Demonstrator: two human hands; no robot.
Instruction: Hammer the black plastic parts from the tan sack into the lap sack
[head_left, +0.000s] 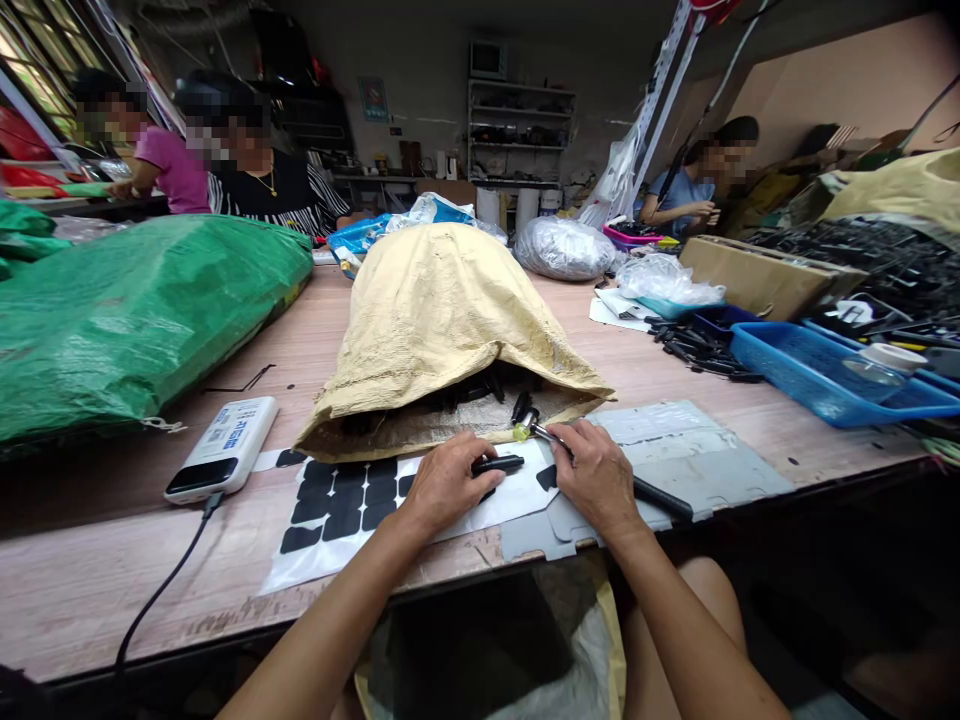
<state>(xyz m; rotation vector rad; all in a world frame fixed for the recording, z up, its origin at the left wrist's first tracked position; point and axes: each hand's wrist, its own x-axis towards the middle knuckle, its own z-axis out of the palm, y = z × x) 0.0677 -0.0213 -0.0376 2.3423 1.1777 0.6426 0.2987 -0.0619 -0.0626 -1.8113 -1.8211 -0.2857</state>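
Observation:
My left hand is closed on a short black cylindrical part above a white sheet. In my right hand is a small hammer, gripped near its head; its black handle runs out below the palm to the right. The hammer's yellowish face points toward the mouth of a cream woven sack. Black pieces show inside the sack's opening. The white sheet with rows of black rounded stickers lies left of my left hand. A grey board lies under my right hand.
A white power bank with a cable lies at left, near a large green sack. To the right are black parts, a blue tray with a jar and a cardboard box. Several people sit beyond the table.

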